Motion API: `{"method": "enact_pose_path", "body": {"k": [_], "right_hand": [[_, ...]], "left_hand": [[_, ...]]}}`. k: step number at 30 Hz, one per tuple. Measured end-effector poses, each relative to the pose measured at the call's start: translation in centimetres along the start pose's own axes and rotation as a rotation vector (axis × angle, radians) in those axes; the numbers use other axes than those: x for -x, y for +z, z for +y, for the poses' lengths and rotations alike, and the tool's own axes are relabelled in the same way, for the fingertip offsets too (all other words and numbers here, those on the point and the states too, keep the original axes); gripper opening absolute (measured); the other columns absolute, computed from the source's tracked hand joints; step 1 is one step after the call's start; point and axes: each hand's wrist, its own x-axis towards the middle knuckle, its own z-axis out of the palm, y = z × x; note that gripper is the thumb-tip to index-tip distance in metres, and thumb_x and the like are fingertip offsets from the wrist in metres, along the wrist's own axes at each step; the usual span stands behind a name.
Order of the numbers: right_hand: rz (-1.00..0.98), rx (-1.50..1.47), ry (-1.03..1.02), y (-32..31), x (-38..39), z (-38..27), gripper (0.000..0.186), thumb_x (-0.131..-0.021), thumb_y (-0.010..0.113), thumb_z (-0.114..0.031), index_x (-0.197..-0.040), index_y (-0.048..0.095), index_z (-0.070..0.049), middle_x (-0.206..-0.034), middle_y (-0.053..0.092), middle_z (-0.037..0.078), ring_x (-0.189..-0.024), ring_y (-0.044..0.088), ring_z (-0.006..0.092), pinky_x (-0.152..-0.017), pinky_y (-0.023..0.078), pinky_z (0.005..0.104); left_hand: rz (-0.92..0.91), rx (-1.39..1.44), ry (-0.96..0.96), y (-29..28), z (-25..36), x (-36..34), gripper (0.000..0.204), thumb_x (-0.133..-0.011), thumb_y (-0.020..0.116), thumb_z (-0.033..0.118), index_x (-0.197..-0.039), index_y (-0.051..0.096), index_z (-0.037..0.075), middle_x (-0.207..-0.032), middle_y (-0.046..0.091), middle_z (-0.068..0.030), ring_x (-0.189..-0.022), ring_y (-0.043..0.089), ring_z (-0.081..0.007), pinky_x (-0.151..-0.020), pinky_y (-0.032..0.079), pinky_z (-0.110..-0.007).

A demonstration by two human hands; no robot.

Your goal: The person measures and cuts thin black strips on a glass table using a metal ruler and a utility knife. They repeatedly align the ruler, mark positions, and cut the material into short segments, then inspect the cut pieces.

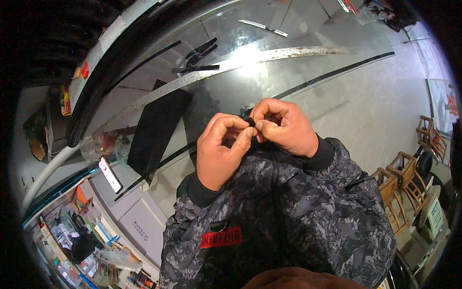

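Close in front of my chest, both hands come together around a small black piece [250,122]. My left hand [222,147] pinches it between thumb and forefinger. From the other side, the thumb and fingertips of my right hand [286,126] are closed on the same piece. Its kind is unclear, as the fingertips cover most of it. Beyond my left hand, a large black sheet [160,127] lies on the glass tabletop [231,89]. Several thin black strips [198,60] are farther back, next to a long metal ruler [284,53].
A slim, light-coloured pen-like tool [263,28] lies at the far side of the glass. At the left edge rests a lit phone [110,175]. Below it, an open drawer [91,231] is crowded with small items. Wooden chairs [402,180] stand on the right.
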Motion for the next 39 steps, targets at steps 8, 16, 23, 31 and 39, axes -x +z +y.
{"method": "enact_pose_path", "body": {"k": [8, 16, 23, 31, 39], "right_hand": [[0.019, 0.254, -0.094, 0.1, 0.2, -0.2, 0.004, -0.088, 0.059, -0.001, -0.092, 0.059, -0.001, -0.089, 0.059, 0.0, -0.082, 0.054, 0.007, -0.075, 0.047, 0.0243], [0.056, 0.486, -0.227, 0.4, 0.0, -0.1, 0.004, -0.083, 0.06, 0.001, -0.086, 0.058, -0.002, -0.079, 0.058, 0.001, -0.073, 0.05, 0.0079, -0.064, 0.042, 0.0254], [0.032, 0.31, -0.188, 0.3, -0.5, 0.5, 0.001, -0.087, 0.061, -0.001, -0.088, 0.06, -0.001, -0.08, 0.061, 0.003, -0.075, 0.057, 0.009, -0.066, 0.048, 0.0262], [0.187, 0.129, -0.161, -2.8, -2.2, -1.3, 0.005, -0.093, 0.055, -0.005, -0.088, 0.058, -0.004, -0.09, 0.063, 0.007, -0.072, 0.054, 0.0096, -0.064, 0.045, 0.0238], [0.473, -0.095, -0.421, -8.4, -7.7, -2.9, 0.005, -0.094, 0.056, -0.007, -0.09, 0.058, -0.005, -0.085, 0.066, 0.008, -0.064, 0.054, 0.0113, -0.06, 0.042, 0.0244]], "left_hand": [[-0.064, 0.03, -0.011, -0.3, -0.2, -0.3, 0.022, -0.087, 0.076, 0.002, -0.107, 0.067, -0.002, -0.1, 0.066, -0.0071, -0.088, 0.069, -0.0142, -0.079, 0.055, -0.026], [-0.065, 0.041, -0.022, -0.6, -0.6, -0.4, 0.013, -0.093, 0.072, 0.006, -0.103, 0.067, -0.002, -0.095, 0.066, -0.0045, -0.082, 0.063, -0.0089, -0.073, 0.051, -0.024], [-0.074, 0.216, -0.176, -0.9, -0.9, -0.2, 0.013, -0.097, 0.068, 0.009, -0.104, 0.063, 0.0, -0.097, 0.066, -0.0033, -0.084, 0.063, -0.0081, -0.076, 0.051, -0.024], [0.24, 0.603, -0.214, -3.8, -1.4, -1.2, 0.015, -0.103, 0.058, 0.016, -0.109, 0.056, 0.003, -0.096, 0.067, -0.0083, -0.086, 0.068, -0.0147, -0.082, 0.057, -0.03], [0.428, 0.7, -0.121, -8.0, -2.1, -3.0, 0.02, -0.103, 0.059, 0.022, -0.113, 0.057, 0.006, -0.096, 0.063, -0.0059, -0.089, 0.066, -0.0146, -0.079, 0.058, -0.027]]}}
